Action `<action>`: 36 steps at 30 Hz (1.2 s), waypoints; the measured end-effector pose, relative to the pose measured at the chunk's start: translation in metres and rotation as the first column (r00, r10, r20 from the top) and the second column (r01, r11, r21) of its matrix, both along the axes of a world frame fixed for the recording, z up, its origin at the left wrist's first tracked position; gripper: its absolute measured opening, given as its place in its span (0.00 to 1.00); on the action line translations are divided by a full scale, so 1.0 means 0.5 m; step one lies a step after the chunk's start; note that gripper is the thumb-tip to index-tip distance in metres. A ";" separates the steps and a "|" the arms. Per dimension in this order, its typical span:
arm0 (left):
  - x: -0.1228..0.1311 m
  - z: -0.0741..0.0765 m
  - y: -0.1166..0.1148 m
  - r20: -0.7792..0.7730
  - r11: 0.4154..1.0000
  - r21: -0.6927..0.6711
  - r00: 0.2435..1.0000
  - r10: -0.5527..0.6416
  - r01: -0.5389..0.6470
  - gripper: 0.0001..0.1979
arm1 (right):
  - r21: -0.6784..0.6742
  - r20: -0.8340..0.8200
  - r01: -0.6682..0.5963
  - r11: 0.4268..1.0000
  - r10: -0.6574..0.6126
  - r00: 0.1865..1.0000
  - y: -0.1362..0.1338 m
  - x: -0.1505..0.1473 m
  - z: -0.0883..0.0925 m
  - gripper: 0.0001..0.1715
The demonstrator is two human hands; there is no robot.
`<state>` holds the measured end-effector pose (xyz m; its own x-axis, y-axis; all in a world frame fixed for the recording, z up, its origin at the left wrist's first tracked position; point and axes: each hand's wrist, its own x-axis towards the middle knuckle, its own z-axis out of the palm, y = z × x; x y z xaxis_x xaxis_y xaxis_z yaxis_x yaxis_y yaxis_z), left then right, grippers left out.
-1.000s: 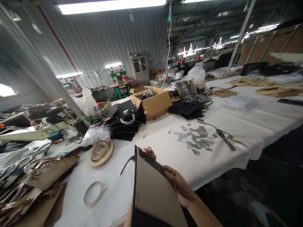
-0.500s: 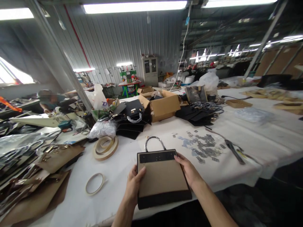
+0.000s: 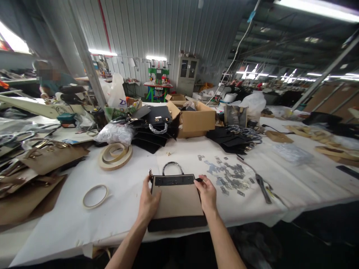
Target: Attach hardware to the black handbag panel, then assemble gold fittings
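Observation:
A beige handbag with black bands along its top and bottom lies at the table's near edge. Its dark handle, apparently wrapped in clear film, arches away from me. My left hand grips the left side, thumb on the beige face and fingers around the edge. A small shiny metal piece stands by those fingertips. At the upper right corner, my right hand has its fingers closed on a short black tab beside the bag.
Scattered small metal plates lie to the right, near a dark-handled tool. Tape rolls and a thin tape ring are left. Behind are a cardboard box, black bag parts and a plastic bag. Brown bags fill the far left.
The handbag now lies flatter and farther left in view. My right hand has shifted from its top edge to the black tab at the corner. The view has swung right.

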<state>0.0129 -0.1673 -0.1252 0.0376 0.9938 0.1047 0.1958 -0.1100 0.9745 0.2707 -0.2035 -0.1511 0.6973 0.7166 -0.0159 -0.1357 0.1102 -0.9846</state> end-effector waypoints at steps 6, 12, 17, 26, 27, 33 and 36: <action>-0.013 0.019 -0.002 -0.345 0.997 0.063 0.936 0.064 -0.045 0.39 | -0.055 0.530 -0.013 0.998 0.041 0.847 0.008 -0.005 0.001 0.13; -0.013 0.037 -0.014 -0.492 0.895 0.447 0.836 0.244 0.002 0.41 | -0.103 0.690 -0.059 0.993 0.114 0.715 0.005 -0.025 0.007 0.12; 0.038 0.057 0.000 -0.629 0.808 0.377 0.765 -0.135 0.453 0.20 | -0.124 0.752 -0.038 0.992 0.119 0.649 0.005 -0.029 0.009 0.14; 0.101 0.021 0.051 -0.658 0.844 0.411 0.753 0.014 0.343 0.15 | -0.102 0.758 -0.010 0.995 0.084 0.646 -0.003 -0.040 0.039 0.16; 0.102 0.012 0.057 -0.660 0.836 0.421 0.751 0.018 0.351 0.16 | -0.092 0.749 -0.015 0.996 0.079 0.658 -0.003 -0.037 0.039 0.16; 0.102 -0.011 0.067 -0.689 0.817 0.451 0.722 0.064 0.359 0.19 | -0.037 0.580 -0.014 0.999 0.033 0.814 -0.028 -0.005 0.041 0.15; 0.103 -0.009 0.065 -0.696 0.814 0.457 0.714 0.077 0.358 0.20 | -0.021 0.517 0.103 0.994 -0.077 0.852 -0.052 0.043 0.038 0.20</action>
